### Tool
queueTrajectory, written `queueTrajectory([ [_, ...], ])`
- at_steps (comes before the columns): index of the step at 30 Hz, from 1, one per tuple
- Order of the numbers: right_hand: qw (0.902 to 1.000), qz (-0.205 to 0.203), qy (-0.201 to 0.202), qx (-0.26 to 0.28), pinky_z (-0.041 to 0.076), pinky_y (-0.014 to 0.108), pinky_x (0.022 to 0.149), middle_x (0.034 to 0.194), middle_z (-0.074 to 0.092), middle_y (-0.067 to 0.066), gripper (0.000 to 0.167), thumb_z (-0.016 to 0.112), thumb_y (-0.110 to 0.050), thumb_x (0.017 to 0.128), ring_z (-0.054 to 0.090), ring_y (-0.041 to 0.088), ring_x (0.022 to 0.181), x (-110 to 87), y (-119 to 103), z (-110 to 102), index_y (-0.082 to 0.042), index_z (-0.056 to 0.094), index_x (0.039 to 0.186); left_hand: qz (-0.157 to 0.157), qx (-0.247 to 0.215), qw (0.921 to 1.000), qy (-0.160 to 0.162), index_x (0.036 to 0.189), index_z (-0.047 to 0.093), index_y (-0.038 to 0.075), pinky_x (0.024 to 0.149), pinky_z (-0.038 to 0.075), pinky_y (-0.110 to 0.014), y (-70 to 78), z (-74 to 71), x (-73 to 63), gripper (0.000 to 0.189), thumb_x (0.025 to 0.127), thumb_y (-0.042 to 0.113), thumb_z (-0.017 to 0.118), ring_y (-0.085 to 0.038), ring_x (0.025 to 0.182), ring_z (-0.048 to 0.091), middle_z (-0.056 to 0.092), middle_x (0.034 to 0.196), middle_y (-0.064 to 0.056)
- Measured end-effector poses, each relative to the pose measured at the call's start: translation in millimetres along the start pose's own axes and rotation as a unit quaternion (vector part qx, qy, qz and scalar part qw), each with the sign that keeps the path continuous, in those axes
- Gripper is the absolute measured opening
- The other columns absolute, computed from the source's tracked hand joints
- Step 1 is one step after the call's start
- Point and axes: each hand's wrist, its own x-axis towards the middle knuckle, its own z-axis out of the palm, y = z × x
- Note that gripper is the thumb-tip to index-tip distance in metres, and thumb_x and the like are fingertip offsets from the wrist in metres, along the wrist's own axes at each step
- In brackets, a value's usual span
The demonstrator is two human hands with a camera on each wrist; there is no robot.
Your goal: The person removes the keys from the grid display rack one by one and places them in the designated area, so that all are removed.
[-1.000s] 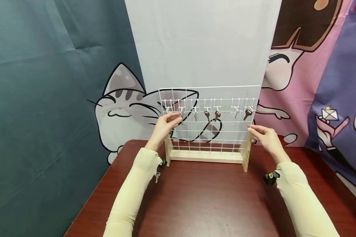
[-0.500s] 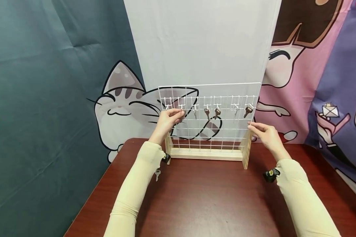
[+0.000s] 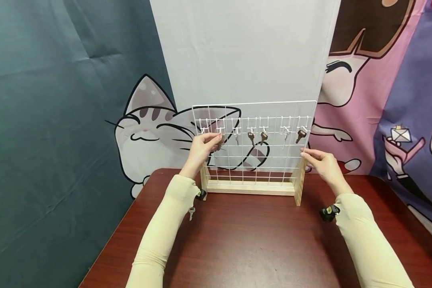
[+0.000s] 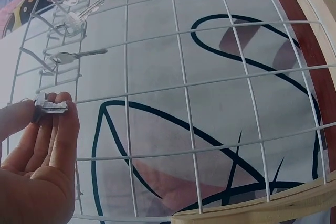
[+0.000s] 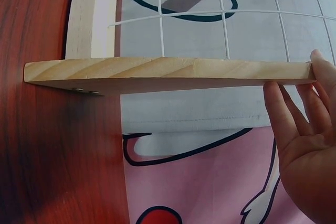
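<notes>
Between thumb and fingertips my left hand [image 3: 201,151] pinches a silver key [image 4: 54,107], right at a hook on the left part of a white wire grid rack. The fingers cover the key's head in part. Beside it, several other keys hang from hooks, among them a silver key [image 4: 79,55] and, farther right, a dark key [image 3: 301,135]. My right hand [image 3: 321,163] grips the top end of the rack's right wooden upright [image 5: 168,68], thumb on one side and fingers on the other.
The rack's wooden base bar [image 3: 250,188] stands on a reddish-brown table [image 3: 245,240]. A loose key [image 3: 191,213] lies on the table close by the left sleeve. Behind the rack hangs a printed cloth [image 3: 252,52] with a cartoon cat.
My left hand has shifted slightly up and to the right along the hooks, then barely moved. The right hand keeps its grip on the upright. The head view has tilted a little.
</notes>
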Motion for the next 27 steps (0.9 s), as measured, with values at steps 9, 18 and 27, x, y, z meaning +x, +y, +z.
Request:
queueTrajectory([
  [9, 1.0, 0.003, 0.0, 0.006, 0.049, 0.007, 0.076, 0.134, 0.062, 0.018, 0.052, 0.064, -0.039, 0.1, 0.065, -0.01, 0.086, 1.2, 2.0, -0.8, -0.003, 0.062, 0.137, -0.001, -0.02, 0.9998, 0.002, 0.116, 0.068, -0.01, 0.083, 0.06, -0.036, 8.5, 1.7, -7.7, 0.028, 0.099, 0.012, 0.067, -0.037, 0.095, 0.071, 0.073, 0.104, -0.02],
  [18, 0.9999, 0.007, 0.001, 0.015, 0.048, 0.006, 0.077, 0.132, 0.064, 0.009, 0.051, 0.064, -0.038, 0.1, 0.066, -0.009, 0.087, 2.5, 0.3, -2.4, -0.003, 0.062, 0.137, 0.004, -0.034, 0.9994, -0.005, 0.114, 0.068, -0.011, 0.086, 0.059, -0.039, 13.7, -0.3, -10.3, 0.026, 0.098, 0.01, 0.067, -0.046, 0.101, 0.067, 0.071, 0.106, -0.026],
  [27, 0.9998, 0.005, -0.007, 0.02, 0.05, 0.008, 0.077, 0.135, 0.062, 0.01, 0.051, 0.063, -0.036, 0.101, 0.065, -0.01, 0.089, 4.0, 3.3, -1.0, -0.001, 0.06, 0.138, -0.001, -0.052, 0.9987, -0.004, 0.11, 0.068, -0.009, 0.087, 0.059, -0.04, 13.0, -3.0, -16.3, 0.023, 0.097, 0.01, 0.068, -0.017, 0.082, 0.072, 0.072, 0.099, -0.019],
])
